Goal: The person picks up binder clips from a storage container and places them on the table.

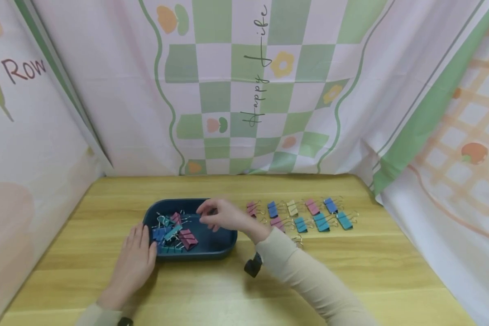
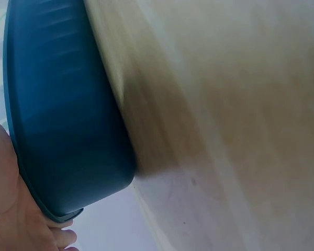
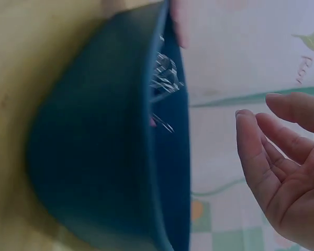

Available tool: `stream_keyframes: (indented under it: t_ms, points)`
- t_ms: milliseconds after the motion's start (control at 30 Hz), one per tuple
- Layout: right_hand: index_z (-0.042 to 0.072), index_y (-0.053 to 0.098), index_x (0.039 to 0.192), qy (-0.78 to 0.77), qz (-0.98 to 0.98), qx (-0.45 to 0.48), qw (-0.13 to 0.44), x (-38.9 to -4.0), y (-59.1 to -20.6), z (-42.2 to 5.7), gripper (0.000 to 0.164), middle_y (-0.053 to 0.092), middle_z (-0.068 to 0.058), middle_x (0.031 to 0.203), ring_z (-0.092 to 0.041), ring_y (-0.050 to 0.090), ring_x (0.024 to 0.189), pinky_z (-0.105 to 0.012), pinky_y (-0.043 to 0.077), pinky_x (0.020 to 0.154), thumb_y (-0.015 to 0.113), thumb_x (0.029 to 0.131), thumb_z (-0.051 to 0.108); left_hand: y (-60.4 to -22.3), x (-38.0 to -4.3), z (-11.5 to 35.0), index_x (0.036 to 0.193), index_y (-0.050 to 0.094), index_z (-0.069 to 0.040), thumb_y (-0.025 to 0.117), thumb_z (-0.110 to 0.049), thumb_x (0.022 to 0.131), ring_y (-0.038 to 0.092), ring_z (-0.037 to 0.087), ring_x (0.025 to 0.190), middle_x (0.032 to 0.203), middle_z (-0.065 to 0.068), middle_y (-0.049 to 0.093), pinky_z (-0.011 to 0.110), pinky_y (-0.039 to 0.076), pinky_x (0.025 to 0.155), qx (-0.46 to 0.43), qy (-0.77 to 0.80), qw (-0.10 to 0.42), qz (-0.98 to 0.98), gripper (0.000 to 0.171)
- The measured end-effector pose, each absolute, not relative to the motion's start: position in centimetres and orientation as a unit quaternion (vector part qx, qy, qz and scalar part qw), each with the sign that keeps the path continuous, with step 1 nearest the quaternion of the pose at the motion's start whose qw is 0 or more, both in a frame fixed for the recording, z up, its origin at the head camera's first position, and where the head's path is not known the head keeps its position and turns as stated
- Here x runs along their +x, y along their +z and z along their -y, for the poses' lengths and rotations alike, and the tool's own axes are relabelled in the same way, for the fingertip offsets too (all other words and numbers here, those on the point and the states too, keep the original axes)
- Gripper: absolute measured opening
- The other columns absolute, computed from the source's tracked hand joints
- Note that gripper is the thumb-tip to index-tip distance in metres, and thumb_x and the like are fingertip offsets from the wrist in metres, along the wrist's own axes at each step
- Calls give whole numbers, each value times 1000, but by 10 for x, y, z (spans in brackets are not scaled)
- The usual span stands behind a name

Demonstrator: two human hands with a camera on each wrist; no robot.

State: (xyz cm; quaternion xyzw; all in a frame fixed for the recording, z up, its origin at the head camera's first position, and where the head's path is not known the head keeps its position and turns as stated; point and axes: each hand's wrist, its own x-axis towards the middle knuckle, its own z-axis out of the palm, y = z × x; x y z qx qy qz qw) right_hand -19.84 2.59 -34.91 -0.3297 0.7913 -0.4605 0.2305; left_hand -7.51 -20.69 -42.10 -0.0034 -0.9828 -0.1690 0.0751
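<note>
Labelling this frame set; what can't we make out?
Head view: bottom of the clip pile, under upper clips; no sure count.
Head view: body of the clip with only wire handles showing, behind the right sleeve.
Left wrist view: inside of the tray, behind its wall; left hand, cut off by the left edge.
Right wrist view: clip details, blurred.

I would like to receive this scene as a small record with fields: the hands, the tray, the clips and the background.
Left hand: rests against the left end of the tray
Right hand: above the tray, thumb and index finger apart, holding nothing visible
Tray: dark blue, on the wood-grain table
Clips in tray: jumbled toward the left; pink, blue, teal
Clips on table: right of the tray, in rows; pink, blue, yellow, teal
Background: curtain with green-and-white checks
</note>
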Motion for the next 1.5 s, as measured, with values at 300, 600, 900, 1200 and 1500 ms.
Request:
stream_keyframes:
  t_ms: [300, 600, 900, 1200, 1500]
  points:
    - [2, 62, 108, -442, -795, -325, 260, -186, -372, 2, 22, 60, 3, 87, -25, 63, 68, -34, 55, 58, 63, 87, 9, -423, -75, 208, 135, 23, 18, 33, -24, 99, 14, 48, 131, 143, 35, 16, 58, 14, 104, -5, -169, 80, 982, 56]
    - [5, 63, 104, -431, -799, -316, 276, -180, -389, 19, 20, 61, 3, 88, -13, 61, 63, -26, 53, 54, 66, 84, 8, -424, -76, 209, 136, 23, 17, 32, -25, 99, 13, 48, 131, 143, 34, 15, 58, 13, 105, -4, -169, 75, 983, 57]
    - [5, 63, 110, -418, -815, -314, 252, -176, -397, 31, 28, 62, -2, 99, -6, 59, 72, -21, 51, 56, 68, 82, 7, -425, -76, 209, 136, 22, 18, 31, -24, 100, 12, 48, 131, 143, 35, 15, 56, 11, 106, -4, -175, 78, 982, 56]
    - [6, 65, 107, -376, -843, -321, 214, -176, -402, 39, 28, 64, -2, 101, -7, 59, 85, -17, 48, 72, 71, 80, 10, -425, -76, 209, 136, 22, 18, 32, -23, 99, 13, 48, 131, 143, 35, 15, 57, 11, 105, -6, -172, 78, 982, 56]
    - [5, 67, 96, -375, -854, -292, 212, -176, -401, 37, 17, 62, 3, 81, -11, 60, 57, -18, 48, 54, 71, 81, 10, -427, -77, 210, 136, 22, 18, 31, -24, 100, 12, 48, 131, 143, 35, 15, 57, 11, 105, -7, -174, 78, 982, 56]
